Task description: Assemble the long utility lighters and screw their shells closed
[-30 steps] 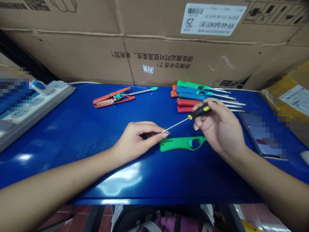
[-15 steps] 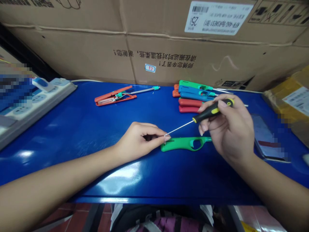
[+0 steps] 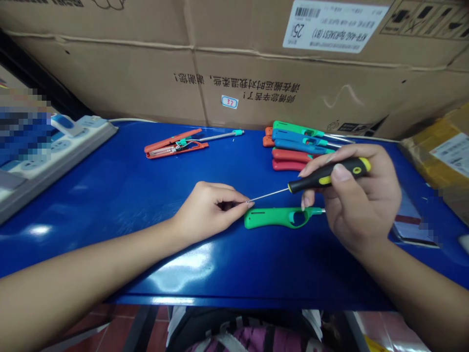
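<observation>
My right hand [image 3: 361, 195] is wrapped round the black and yellow handle of a screwdriver [image 3: 311, 180]. Its thin shaft slants down to the left, and the tip meets the fingertips of my left hand [image 3: 210, 208]. The left thumb and finger are pinched together at that tip; whatever is between them is too small to make out. Just to the right of those fingertips a green gas lighter [image 3: 271, 218] lies flat on the blue table [image 3: 234, 266]. My right hand is above its metal nozzle end and partly covers it.
An opened orange lighter [image 3: 176, 146] with its inner parts showing lies at the back left. Several lighters [image 3: 293, 144] are piled at the back right. A phone [image 3: 414, 220] is behind my right wrist, a power strip [image 3: 62, 151] at left, and a large carton [image 3: 146, 83] behind.
My right hand has drawn the screwdriver to the right, and its shaft lies flatter. The left fingertips have shifted slightly left and up, off the green lighter's end.
</observation>
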The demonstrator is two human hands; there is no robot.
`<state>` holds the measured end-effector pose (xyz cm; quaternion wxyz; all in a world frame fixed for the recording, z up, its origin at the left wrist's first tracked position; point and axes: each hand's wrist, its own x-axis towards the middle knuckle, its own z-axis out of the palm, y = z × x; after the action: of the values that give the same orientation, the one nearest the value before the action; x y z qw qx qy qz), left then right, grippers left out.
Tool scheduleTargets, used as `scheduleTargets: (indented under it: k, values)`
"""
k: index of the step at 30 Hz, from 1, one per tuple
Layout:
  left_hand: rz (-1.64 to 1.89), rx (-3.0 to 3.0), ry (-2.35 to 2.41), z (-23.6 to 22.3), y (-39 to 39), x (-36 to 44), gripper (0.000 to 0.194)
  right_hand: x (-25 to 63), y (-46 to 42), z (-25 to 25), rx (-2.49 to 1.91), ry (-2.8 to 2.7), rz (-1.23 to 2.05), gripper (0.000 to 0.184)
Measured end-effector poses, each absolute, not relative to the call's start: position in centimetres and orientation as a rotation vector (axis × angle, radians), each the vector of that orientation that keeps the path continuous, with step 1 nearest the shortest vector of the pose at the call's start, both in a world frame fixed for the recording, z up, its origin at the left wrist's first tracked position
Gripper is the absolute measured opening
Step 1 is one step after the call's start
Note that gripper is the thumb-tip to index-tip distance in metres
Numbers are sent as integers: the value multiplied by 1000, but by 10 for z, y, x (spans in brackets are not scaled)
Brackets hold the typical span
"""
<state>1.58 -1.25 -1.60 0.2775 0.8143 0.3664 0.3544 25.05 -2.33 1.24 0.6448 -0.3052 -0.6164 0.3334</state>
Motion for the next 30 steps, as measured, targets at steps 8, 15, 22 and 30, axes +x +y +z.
scheduleTargets:
  k: [8, 15, 22, 30]
  values:
    - [965, 2307, 981, -18, -9, 12, 13, 249, -29, 12, -661, -1582, 650, 16]
    - [924, 2358, 941, -16, -9, 12, 13, 246, -31, 24, -630, -1586, 707, 24]
    - [862, 2305, 916, -14, -13, 14, 39, 228, -15, 59, -613, -1580, 561, 5]
    - [1064, 2105, 970, -13, -12, 15, 17, 212, -10, 45, -606, -1497, 400, 4]
